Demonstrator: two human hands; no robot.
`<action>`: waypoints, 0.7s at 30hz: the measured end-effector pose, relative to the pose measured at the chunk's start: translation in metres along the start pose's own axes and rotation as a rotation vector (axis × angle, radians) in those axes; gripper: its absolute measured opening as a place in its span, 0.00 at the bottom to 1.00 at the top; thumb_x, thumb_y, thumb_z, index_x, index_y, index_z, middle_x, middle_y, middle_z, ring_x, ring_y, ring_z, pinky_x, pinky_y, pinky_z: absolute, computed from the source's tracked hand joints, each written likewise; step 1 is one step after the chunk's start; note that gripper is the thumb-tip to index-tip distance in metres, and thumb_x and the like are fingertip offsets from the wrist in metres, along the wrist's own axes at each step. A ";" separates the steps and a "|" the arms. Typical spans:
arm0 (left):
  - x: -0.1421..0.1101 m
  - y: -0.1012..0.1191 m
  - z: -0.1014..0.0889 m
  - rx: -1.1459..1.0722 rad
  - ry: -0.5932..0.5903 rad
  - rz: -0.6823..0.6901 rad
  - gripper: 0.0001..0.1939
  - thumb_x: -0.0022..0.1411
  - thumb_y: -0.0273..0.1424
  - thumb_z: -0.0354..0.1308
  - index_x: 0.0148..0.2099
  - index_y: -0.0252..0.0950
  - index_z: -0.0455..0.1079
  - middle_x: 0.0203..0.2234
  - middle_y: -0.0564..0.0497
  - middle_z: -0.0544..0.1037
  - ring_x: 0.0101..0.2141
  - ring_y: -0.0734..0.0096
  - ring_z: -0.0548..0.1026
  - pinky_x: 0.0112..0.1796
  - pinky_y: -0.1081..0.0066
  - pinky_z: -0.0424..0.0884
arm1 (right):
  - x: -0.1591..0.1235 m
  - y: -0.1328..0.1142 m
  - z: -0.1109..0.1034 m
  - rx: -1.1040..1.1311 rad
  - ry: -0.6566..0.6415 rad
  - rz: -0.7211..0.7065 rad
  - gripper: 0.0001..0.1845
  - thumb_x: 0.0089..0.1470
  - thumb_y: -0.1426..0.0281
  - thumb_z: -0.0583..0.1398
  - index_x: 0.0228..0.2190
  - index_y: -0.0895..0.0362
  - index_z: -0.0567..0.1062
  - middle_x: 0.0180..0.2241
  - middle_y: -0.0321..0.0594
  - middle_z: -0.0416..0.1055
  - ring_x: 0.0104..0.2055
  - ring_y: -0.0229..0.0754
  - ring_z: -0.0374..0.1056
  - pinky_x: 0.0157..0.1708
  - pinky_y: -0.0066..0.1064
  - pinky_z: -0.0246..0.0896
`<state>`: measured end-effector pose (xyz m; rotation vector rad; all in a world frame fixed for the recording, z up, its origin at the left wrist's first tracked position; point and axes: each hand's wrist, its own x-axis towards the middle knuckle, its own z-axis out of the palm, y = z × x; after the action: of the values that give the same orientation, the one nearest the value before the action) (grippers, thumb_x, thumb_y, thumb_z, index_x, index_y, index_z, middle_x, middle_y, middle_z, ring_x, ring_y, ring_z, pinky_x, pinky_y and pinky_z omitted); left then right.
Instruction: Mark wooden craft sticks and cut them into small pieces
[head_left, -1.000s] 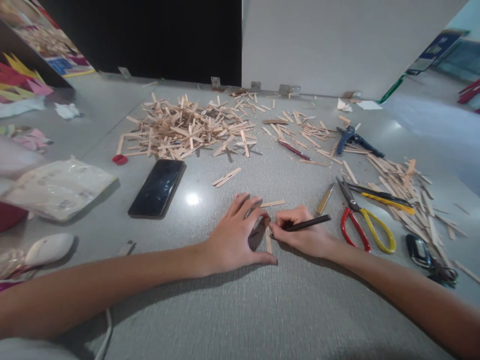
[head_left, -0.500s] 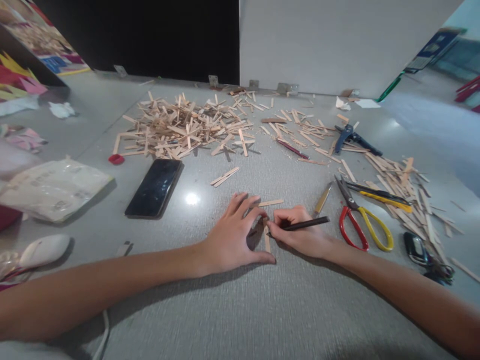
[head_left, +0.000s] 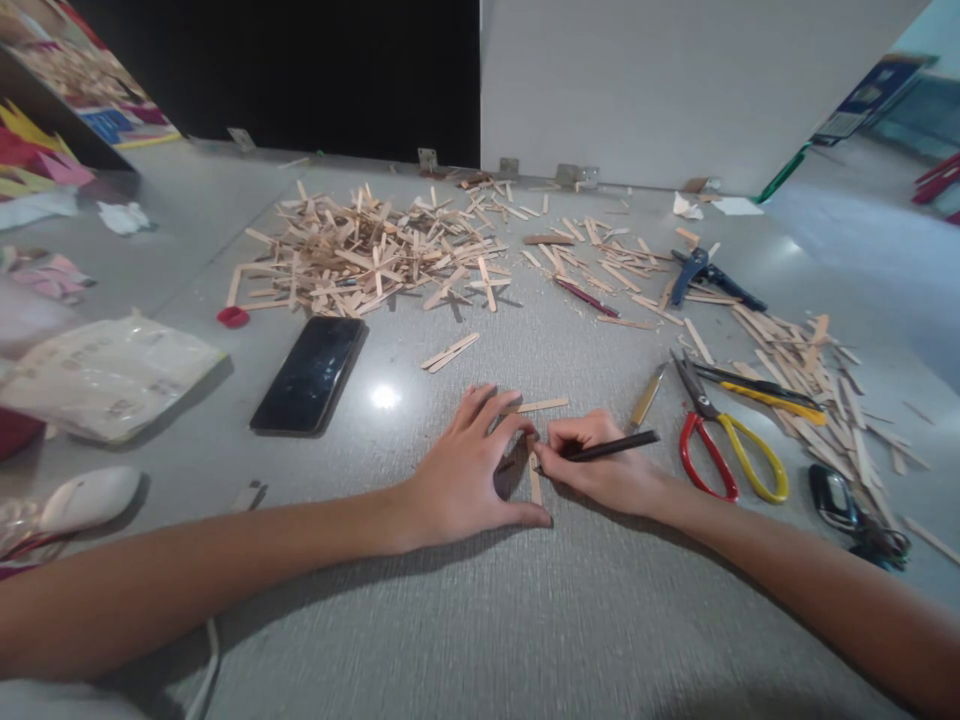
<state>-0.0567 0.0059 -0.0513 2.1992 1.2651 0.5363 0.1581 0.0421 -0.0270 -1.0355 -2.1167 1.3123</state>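
Observation:
My right hand (head_left: 600, 465) is closed around a black pen (head_left: 615, 446), its tip against a short upright wooden craft stick (head_left: 535, 488) on the table. Small marks show on that stick near the pen tip. My left hand (head_left: 469, 470) rests beside it with fingers spread and thumb stretched out; its index fingertip touches the stick's upper end and its thumb lies by the lower end. Another craft stick (head_left: 546, 405) lies crosswise just above, its left end at my left fingers. The fingertips partly hide both sticks.
Behind my hands lies a heap of craft sticks (head_left: 375, 250), with a phone (head_left: 307, 375) to the left. Scissors (head_left: 705, 410), a craft knife (head_left: 646, 400), a yellow cutter (head_left: 772, 398), blue pliers (head_left: 694, 270) and more sticks lie right. A white mouse (head_left: 90, 500) sits left.
Almost nothing differs. Both hands and the pen stay in place; a little more marking seems to show on the stick at the pen tip.

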 end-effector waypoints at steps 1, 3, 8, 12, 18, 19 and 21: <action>0.000 0.000 0.000 -0.005 0.001 -0.001 0.45 0.48 0.59 0.78 0.60 0.42 0.71 0.71 0.37 0.64 0.74 0.27 0.51 0.70 0.28 0.52 | 0.000 0.000 0.000 -0.003 0.001 -0.002 0.21 0.61 0.64 0.58 0.18 0.52 0.60 0.16 0.26 0.53 0.21 0.32 0.48 0.23 0.29 0.45; -0.001 -0.001 0.000 -0.013 0.009 -0.001 0.45 0.47 0.59 0.79 0.60 0.42 0.71 0.71 0.37 0.65 0.74 0.27 0.51 0.70 0.29 0.52 | 0.000 0.000 0.000 -0.013 0.003 -0.005 0.21 0.60 0.64 0.58 0.18 0.52 0.60 0.17 0.26 0.53 0.21 0.32 0.47 0.23 0.29 0.44; -0.001 0.001 -0.001 -0.004 0.005 0.002 0.46 0.47 0.59 0.79 0.60 0.42 0.70 0.71 0.37 0.65 0.74 0.28 0.52 0.71 0.29 0.51 | 0.000 0.002 0.000 -0.013 0.001 -0.008 0.21 0.60 0.63 0.58 0.18 0.52 0.60 0.17 0.26 0.52 0.21 0.32 0.46 0.23 0.29 0.44; 0.000 0.002 -0.001 -0.003 -0.004 -0.008 0.45 0.48 0.59 0.79 0.60 0.42 0.70 0.71 0.37 0.64 0.75 0.27 0.51 0.71 0.28 0.51 | 0.001 0.003 0.000 0.019 0.000 -0.019 0.20 0.60 0.65 0.58 0.19 0.53 0.60 0.17 0.26 0.53 0.21 0.32 0.47 0.23 0.29 0.45; -0.001 -0.002 0.001 -0.089 0.053 -0.015 0.57 0.42 0.58 0.81 0.67 0.42 0.63 0.69 0.35 0.66 0.74 0.27 0.52 0.70 0.27 0.53 | 0.002 0.002 0.000 0.088 -0.002 0.014 0.20 0.58 0.67 0.60 0.17 0.52 0.60 0.15 0.26 0.55 0.18 0.31 0.50 0.19 0.26 0.44; -0.001 -0.002 0.001 -0.109 0.073 -0.013 0.60 0.41 0.58 0.82 0.69 0.42 0.61 0.68 0.35 0.67 0.74 0.28 0.53 0.69 0.27 0.55 | 0.001 0.002 0.000 0.124 -0.001 0.050 0.20 0.58 0.66 0.60 0.18 0.52 0.61 0.14 0.27 0.57 0.17 0.31 0.52 0.18 0.26 0.45; -0.003 -0.002 0.000 -0.167 0.131 -0.006 0.63 0.40 0.58 0.82 0.70 0.43 0.58 0.66 0.35 0.69 0.72 0.29 0.59 0.68 0.30 0.60 | 0.001 -0.001 -0.001 0.230 0.028 0.138 0.21 0.59 0.61 0.62 0.19 0.52 0.63 0.15 0.29 0.64 0.15 0.31 0.55 0.15 0.25 0.46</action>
<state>-0.0589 0.0044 -0.0525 2.0496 1.2445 0.7657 0.1581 0.0434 -0.0261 -1.1093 -1.8483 1.5555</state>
